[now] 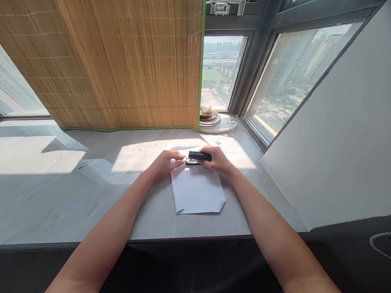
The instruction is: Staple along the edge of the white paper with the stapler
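My right hand point(216, 158) is wrapped round a black stapler point(199, 156), which lies sideways with its jaws parted and its front end facing left. Close to that front end, the thumb and fingers of my left hand point(168, 162) come together in a pinch. Whatever they hold is too small to make out. White paper point(198, 192) lies beneath both hands on the sill, its two near corners bent or curled. The hands and stapler hide part of its far end.
A pale window sill point(80, 210) stretches left, with its front edge close to me. Stacked plates point(213, 121) stand in the window corner. A bamboo blind point(128, 60) hangs down behind the sill. Small dark bits point(218, 143) lie beyond my right hand. A white wall point(347, 128) closes off the right.
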Demonstrator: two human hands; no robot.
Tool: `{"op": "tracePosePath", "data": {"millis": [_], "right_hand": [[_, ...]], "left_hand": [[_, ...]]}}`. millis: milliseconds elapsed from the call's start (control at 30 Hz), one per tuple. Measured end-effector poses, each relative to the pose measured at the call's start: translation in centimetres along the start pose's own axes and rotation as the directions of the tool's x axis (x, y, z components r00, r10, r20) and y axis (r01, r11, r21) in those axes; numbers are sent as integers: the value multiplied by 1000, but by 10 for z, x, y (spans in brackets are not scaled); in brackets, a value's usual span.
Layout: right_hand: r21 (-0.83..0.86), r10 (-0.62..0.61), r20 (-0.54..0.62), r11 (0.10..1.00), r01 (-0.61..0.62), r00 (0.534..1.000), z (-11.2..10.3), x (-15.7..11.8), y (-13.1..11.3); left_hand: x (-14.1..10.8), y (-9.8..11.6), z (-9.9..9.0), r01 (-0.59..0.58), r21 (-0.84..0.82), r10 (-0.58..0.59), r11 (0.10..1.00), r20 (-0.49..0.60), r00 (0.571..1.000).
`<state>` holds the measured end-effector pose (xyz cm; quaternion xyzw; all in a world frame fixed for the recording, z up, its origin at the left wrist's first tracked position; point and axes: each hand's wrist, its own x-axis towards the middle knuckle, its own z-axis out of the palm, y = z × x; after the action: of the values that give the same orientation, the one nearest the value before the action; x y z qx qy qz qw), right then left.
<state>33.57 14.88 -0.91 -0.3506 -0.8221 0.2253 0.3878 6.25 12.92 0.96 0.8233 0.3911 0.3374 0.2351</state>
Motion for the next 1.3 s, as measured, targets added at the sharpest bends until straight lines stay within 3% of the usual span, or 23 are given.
{"op": "tracePosePath", "data": {"millis": [100,233,433,567,733,967,1300], "right_hand": [[56,27,-29,998,-25,999,-4,0,1],[111,52,-23,993,-49,998,-12,-2,4],[232,96,41,967,-103,995,-21,-5,7],[240,1,110,970,-27,994,-12,-2,-5],[247,-93,121,967,61,988,5,-1,-22],[204,-58,98,978,37,993,15,-2,-24],[223,-32,86,975,12,996,8,-2,-23]], "left_hand": [[0,3,-1,-80,42,79,996,34,996],[2,1,-3,-130,38,130,991,-8,991],[-1,-6,-7,-153,-115,153,982,-2,988],[0,-10,-4,-76,-150,81,986,31,996],[4,-12,4,-131,-140,140,981,59,988],[4,-20,-1,-80,-69,84,994,50,995],[5,-18,-7,-136,-110,145,985,73,987]]}}
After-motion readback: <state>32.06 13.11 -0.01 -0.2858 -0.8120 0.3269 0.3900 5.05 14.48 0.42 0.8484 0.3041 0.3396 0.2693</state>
